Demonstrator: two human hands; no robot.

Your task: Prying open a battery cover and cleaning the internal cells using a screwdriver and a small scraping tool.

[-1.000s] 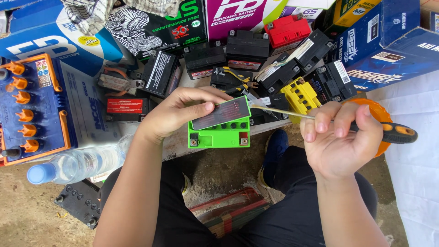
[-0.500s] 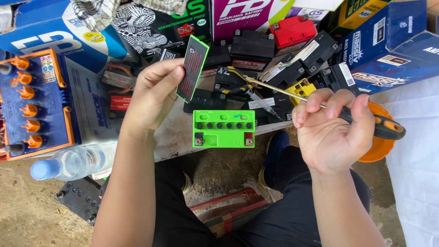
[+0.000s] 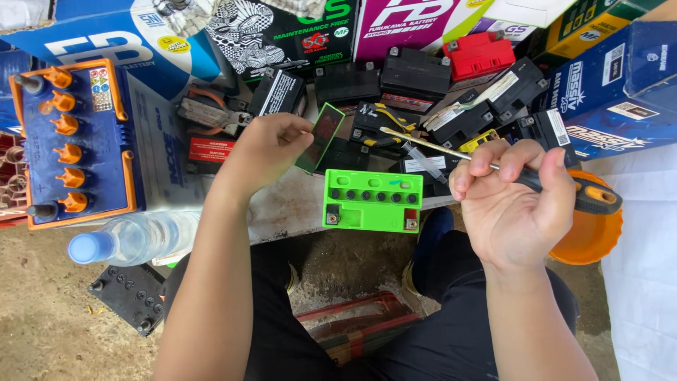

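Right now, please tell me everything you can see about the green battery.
The green battery is a small bright-green box, plastic by its look, lying flat on the pale work surface. Its top is uncovered: a row of dark round holes shows, with a terminal at each near corner. Neither hand touches it. Black batteries lie behind it.

A pale, scuffed slab worktop (image 3: 282, 212) carries a bright green plastic battery case with six round holes (image 3: 372, 200) at its middle. At nine o'clock lies a large blue battery with orange caps (image 3: 77, 144). At twelve o'clock small black batteries (image 3: 412, 74) crowd together beside a red one (image 3: 481, 55). At seven o'clock, the sandy ground (image 3: 42, 317) holds a clear plastic bottle with a blue cap (image 3: 134, 240).
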